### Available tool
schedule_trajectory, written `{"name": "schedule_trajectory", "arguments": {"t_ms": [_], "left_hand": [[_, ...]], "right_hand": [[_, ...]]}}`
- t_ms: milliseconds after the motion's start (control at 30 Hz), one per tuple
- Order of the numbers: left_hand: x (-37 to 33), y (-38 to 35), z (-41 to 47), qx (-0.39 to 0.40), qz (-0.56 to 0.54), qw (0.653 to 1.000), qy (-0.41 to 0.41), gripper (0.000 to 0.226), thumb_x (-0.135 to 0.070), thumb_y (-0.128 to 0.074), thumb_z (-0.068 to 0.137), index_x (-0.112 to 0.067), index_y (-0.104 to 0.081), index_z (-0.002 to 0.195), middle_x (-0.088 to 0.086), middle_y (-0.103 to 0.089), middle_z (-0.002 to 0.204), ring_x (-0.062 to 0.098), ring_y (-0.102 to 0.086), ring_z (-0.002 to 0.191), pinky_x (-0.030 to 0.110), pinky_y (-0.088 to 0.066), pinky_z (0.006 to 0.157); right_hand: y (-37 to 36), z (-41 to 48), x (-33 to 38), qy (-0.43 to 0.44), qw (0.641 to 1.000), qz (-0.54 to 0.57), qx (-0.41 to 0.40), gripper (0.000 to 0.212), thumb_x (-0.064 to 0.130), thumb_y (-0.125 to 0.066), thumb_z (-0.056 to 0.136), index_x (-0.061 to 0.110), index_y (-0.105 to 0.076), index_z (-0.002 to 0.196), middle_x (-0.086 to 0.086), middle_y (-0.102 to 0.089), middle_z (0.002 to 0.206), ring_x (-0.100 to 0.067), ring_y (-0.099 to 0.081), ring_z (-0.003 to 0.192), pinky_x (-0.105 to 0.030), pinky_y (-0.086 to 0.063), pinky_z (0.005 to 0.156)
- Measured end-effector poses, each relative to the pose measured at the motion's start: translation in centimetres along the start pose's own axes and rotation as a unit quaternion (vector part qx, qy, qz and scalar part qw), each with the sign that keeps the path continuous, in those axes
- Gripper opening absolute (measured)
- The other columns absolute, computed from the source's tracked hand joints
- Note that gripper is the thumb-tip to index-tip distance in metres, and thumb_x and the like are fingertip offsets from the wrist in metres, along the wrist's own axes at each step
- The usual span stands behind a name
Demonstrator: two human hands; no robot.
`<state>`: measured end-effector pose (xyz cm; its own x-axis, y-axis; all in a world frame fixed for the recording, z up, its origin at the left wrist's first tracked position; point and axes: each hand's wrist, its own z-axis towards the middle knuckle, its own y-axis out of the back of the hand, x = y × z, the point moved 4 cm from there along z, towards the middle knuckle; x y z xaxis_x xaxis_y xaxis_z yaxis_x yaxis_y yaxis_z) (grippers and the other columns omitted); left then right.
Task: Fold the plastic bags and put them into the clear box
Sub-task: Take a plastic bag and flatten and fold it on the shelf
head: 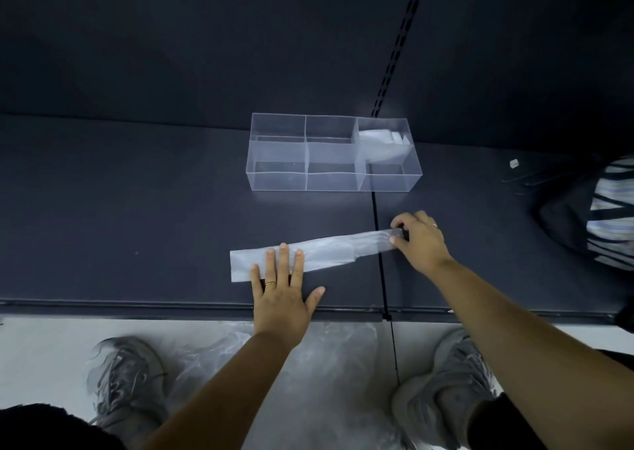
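Note:
A clear plastic bag (329,248), folded into a long narrow strip, lies across the dark shelf near its front edge. My left hand (283,288) rests flat on the strip's left part, fingers spread. My right hand (420,238) pinches the strip's right end between thumb and fingers. Behind the strip stands the clear box (274,180), divided into several compartments. A folded plastic bag (384,142) sits in its right-hand compartment; the other compartments look bare.
The dark shelf (137,226) has a seam running front to back near my right hand. More crumpled plastic bags (308,363) lie on the floor between my shoes. A striped bag (603,209) sits at the right edge.

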<state>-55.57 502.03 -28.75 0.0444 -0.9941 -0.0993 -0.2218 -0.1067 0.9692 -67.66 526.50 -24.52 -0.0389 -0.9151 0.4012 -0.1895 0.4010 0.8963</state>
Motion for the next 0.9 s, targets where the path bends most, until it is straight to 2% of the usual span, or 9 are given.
{"name": "schedule_trajectory", "arguments": {"t_ms": [67, 200, 267, 333, 467, 567, 667, 767, 900], "left_hand": [[0.0, 0.0, 0.0, -0.002, 0.001, 1.000, -0.002, 0.080, -0.065, 0.019, 0.078, -0.021, 0.029, 0.144, 0.009, 0.026, 0.156, 0.033, 0.023, 0.143, 0.052, 0.010, 0.116], [0.4, -0.2, 0.1, -0.007, 0.012, 1.000, -0.014, 0.080, -0.067, 0.024, 0.078, -0.022, 0.029, 0.144, 0.009, 0.027, 0.155, 0.032, 0.024, 0.142, 0.051, 0.012, 0.115], [0.8, -0.1, 0.3, -0.010, 0.019, 0.999, -0.029, 0.082, -0.068, 0.027, 0.075, -0.023, 0.029, 0.143, 0.008, 0.028, 0.154, 0.031, 0.024, 0.143, 0.050, 0.013, 0.115], [1.3, 0.0, 0.6, -0.015, 0.022, 0.998, -0.054, 0.082, -0.070, 0.023, 0.077, -0.024, 0.025, 0.144, 0.006, 0.024, 0.155, 0.030, 0.019, 0.144, 0.050, 0.013, 0.115], [2.5, 0.5, 1.4, -0.015, 0.058, 0.990, -0.130, 0.080, -0.070, 0.012, 0.082, -0.025, 0.016, 0.148, 0.005, 0.014, 0.159, 0.028, 0.014, 0.146, 0.048, 0.009, 0.117], [3.4, 1.2, 1.8, -0.010, 0.053, 0.982, -0.182, 0.080, -0.070, 0.003, 0.084, -0.024, 0.006, 0.150, 0.005, 0.006, 0.161, 0.026, 0.012, 0.146, 0.046, 0.009, 0.117], [3.0, 2.0, 1.8, -0.002, 0.043, 0.976, -0.216, 0.086, -0.073, -0.010, 0.085, -0.021, -0.003, 0.153, 0.001, 0.008, 0.161, 0.018, 0.020, 0.144, 0.040, 0.018, 0.115], [-0.8, 2.1, 0.2, -0.016, -0.043, 0.968, -0.245, 0.092, -0.074, -0.031, 0.083, -0.018, -0.009, 0.153, -0.001, 0.000, 0.161, 0.008, 0.019, 0.142, 0.031, 0.022, 0.113], [-7.1, 2.4, -2.7, -0.061, -0.258, 0.946, -0.187, 0.086, -0.056, -0.059, 0.084, -0.013, -0.023, 0.150, 0.002, -0.021, 0.158, 0.011, -0.009, 0.146, 0.030, 0.001, 0.120]], "right_hand": [[0.0, 0.5, 0.2, 0.016, 1.000, -0.015, 0.019, 0.008, 0.018, -0.062, 0.091, 0.014, -0.065, 0.096, -0.005, -0.050, 0.105, -0.025, -0.045, 0.108, -0.038, -0.039, 0.096], [0.2, 1.1, 0.2, 0.014, 0.996, -0.011, 0.085, 0.008, 0.014, -0.055, 0.094, 0.012, -0.061, 0.089, -0.004, -0.050, 0.103, -0.021, -0.050, 0.096, -0.029, -0.040, 0.083], [0.5, 0.7, -0.1, -0.032, 0.986, 0.109, 0.125, 0.011, 0.010, -0.054, 0.094, 0.011, -0.059, 0.085, -0.008, -0.061, 0.097, -0.020, -0.061, 0.086, -0.029, -0.048, 0.075], [0.3, -0.5, -0.6, -0.087, 0.945, 0.263, 0.173, 0.012, 0.001, -0.056, 0.092, 0.006, -0.059, 0.082, -0.017, -0.068, 0.087, -0.020, -0.071, 0.074, -0.030, -0.058, 0.070], [-0.2, -3.6, -2.3, -0.164, 0.893, 0.360, 0.216, 0.014, -0.003, -0.063, 0.087, 0.006, -0.058, 0.097, -0.014, -0.068, 0.078, -0.018, -0.070, 0.063, -0.026, -0.058, 0.057], [-0.2, -5.2, -2.5, -0.170, 0.878, 0.332, 0.301, 0.021, 0.001, -0.065, 0.087, 0.009, -0.059, 0.105, -0.010, -0.068, 0.078, -0.013, -0.067, 0.062, -0.022, -0.054, 0.057], [0.0, -6.6, -1.9, -0.171, 0.858, 0.277, 0.396, 0.014, 0.004, -0.066, 0.086, 0.008, -0.063, 0.099, -0.007, -0.071, 0.079, -0.011, -0.067, 0.065, -0.020, -0.053, 0.061], [0.7, -7.4, -0.8, -0.173, 0.834, 0.305, 0.425, 0.008, 0.004, -0.066, 0.086, 0.009, -0.063, 0.091, -0.008, -0.073, 0.079, -0.013, -0.069, 0.066, -0.020, -0.054, 0.061], [1.8, -8.0, 2.0, -0.131, 0.795, 0.352, 0.477, 0.004, 0.007, -0.066, 0.085, 0.011, -0.065, 0.084, -0.011, -0.073, 0.084, -0.014, -0.069, 0.069, -0.021, -0.054, 0.063]]}}
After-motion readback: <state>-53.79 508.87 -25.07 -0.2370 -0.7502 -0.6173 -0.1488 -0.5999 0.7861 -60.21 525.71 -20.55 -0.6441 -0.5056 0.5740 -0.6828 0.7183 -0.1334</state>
